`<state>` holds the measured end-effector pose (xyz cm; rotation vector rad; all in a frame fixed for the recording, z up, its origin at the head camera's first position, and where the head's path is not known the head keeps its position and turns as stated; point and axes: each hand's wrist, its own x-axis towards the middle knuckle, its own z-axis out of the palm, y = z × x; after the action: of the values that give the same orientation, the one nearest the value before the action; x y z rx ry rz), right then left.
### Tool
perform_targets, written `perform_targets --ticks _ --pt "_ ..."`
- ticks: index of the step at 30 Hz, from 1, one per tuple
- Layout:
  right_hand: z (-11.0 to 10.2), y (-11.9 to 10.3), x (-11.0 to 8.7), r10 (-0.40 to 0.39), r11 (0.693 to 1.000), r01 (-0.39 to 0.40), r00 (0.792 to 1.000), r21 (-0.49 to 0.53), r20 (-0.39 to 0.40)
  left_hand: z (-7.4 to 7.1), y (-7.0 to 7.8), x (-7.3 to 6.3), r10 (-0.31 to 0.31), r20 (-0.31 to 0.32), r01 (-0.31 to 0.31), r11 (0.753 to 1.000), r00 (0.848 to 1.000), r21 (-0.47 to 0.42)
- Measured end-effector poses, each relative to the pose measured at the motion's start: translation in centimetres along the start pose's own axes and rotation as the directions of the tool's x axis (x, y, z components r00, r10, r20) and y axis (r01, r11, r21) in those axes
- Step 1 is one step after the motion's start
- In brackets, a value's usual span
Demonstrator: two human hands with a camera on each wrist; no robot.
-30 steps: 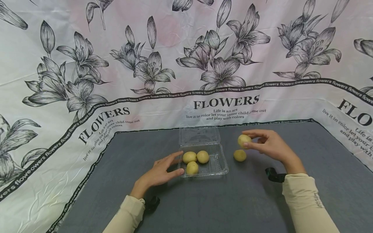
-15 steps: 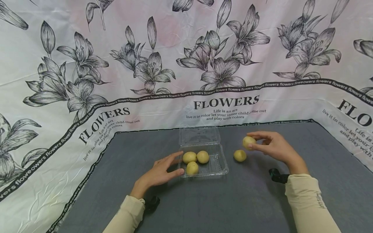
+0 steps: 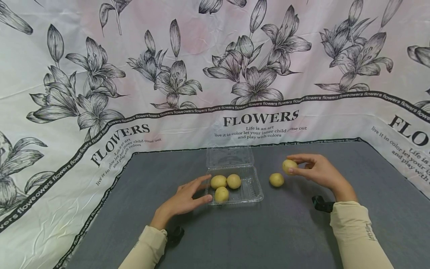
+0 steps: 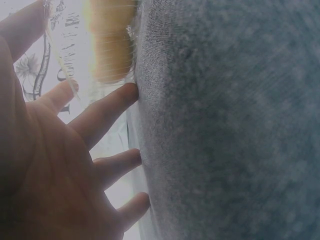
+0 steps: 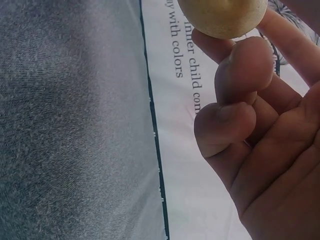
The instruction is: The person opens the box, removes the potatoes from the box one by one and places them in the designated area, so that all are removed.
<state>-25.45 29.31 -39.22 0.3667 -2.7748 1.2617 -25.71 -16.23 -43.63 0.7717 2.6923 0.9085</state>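
My right hand pinches a small yellow potato between thumb and fingers, raised over the grey table. In the right wrist view the held potato shows at the top edge, with other fingers curled below it. A second potato lies on the table just left of that hand. Three potatoes sit in the left part of a clear plastic clamshell box. Beside the box's left wall is my left hand, fingers spread; its wrist view shows the fingertips down at the tabletop by the box.
The box's hinged lid stands folded back behind it. A white flower-printed cloth rises along the back and sides of the grey table. Each wrist carries a black camera strap.
My right hand has moved a little to the right and slightly down with the potato, away from the box. The left hand and the other potatoes stay where they were.
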Motion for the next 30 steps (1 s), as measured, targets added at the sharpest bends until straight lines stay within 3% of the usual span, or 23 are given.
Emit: perform_targets --ticks 18,30 --pt "0.4 0.9 0.0 -0.005 0.999 0.006 1.0 -0.039 0.03 0.0 0.0 0.0 0.0 -0.01 0.0 1.0 1.0 0.005" --pt "0.7 1.7 0.1 0.044 0.999 -0.042 0.996 -0.024 0.079 0.1 0.1 -0.1 0.003 -0.006 -0.003 1.0 1.0 -0.008"
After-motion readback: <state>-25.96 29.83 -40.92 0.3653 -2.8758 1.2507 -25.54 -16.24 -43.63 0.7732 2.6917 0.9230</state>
